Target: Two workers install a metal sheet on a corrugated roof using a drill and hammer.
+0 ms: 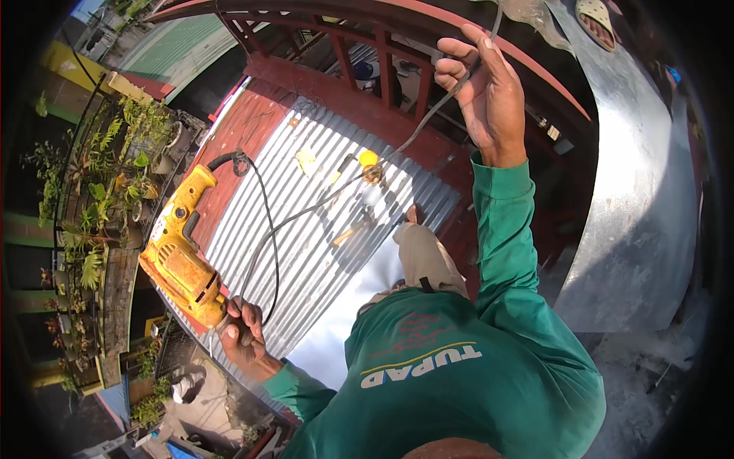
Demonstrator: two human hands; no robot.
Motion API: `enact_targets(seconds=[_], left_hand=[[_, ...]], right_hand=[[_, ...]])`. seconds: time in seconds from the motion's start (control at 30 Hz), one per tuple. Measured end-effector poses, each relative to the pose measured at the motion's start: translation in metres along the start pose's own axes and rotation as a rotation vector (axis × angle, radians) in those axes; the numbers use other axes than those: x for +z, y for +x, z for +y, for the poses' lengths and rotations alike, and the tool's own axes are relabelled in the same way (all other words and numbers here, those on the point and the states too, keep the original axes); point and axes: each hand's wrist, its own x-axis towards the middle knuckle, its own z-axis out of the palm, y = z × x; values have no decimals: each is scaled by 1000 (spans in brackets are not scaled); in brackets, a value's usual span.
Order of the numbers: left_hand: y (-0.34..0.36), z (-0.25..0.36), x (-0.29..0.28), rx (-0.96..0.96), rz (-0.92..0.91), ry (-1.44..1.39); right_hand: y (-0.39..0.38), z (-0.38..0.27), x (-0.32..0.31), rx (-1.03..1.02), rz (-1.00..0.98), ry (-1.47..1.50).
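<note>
My left hand (246, 340) grips a yellow corded drill (183, 256) at its front end, with the handle pointing up and away. From the drill's handle a dark power cord (317, 205) loops over the corrugated metal sheets and runs up to the right. Raised at the upper right, my right hand (489, 99) has its palm in view and its fingers loosely bent around the cord. On the sheets (260, 195) lie a hammer (352, 232), a round yellow item (368, 158), a dark-handled tool (343, 167) and a yellowish piece (306, 161).
A red metal frame (382, 65) borders the roof at the far side. On the right hangs a large bent sheet of metal (627, 191), with a clog shoe (596, 23) near its top. Potted plants (99, 199) line a ledge on the left, beyond the roof edge.
</note>
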Motion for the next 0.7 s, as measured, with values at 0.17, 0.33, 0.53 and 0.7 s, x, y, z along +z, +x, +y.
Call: enact_targets(seconds=[0.17, 0.33, 0.53, 0.7], left_hand=[[99, 11, 61, 243, -244, 166], [234, 39, 219, 402, -307, 406], [427, 20, 363, 671, -368, 1197], [529, -35, 430, 646, -436, 1615]], right_hand=[[45, -3, 3, -124, 95, 64], [67, -18, 16, -118, 90, 22], [86, -49, 8, 37, 36, -74], [97, -52, 9, -6, -48, -157]])
